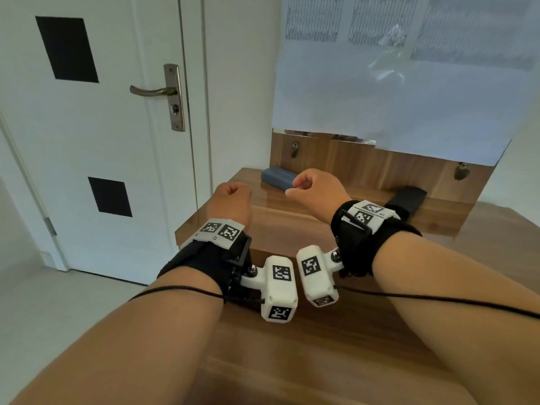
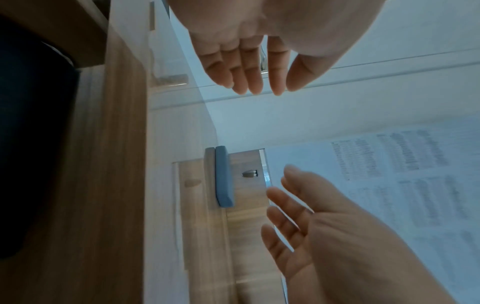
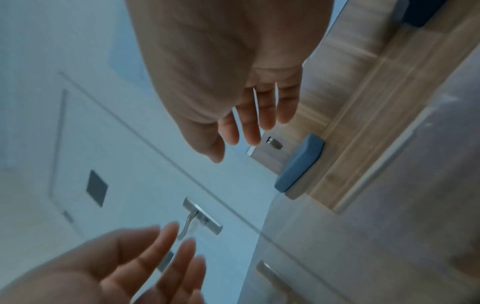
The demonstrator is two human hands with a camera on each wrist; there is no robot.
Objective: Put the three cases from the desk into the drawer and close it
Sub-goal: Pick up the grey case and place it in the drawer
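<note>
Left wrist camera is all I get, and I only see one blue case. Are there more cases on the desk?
Observer: Yes. The head view shows a black case on the same raised ledge, to the right of the blue case.
Operator: Is a hand grabbing the black one?
Observer: No. In the head view the right hand hangs by the blue case's right end, empty and well clear of the black case.
Operator: Where's the drawer?
Observer: The right wrist view shows a bar handle on a flat panel under the desk edge. That may be the drawer, but I cannot tell for sure.
</note>
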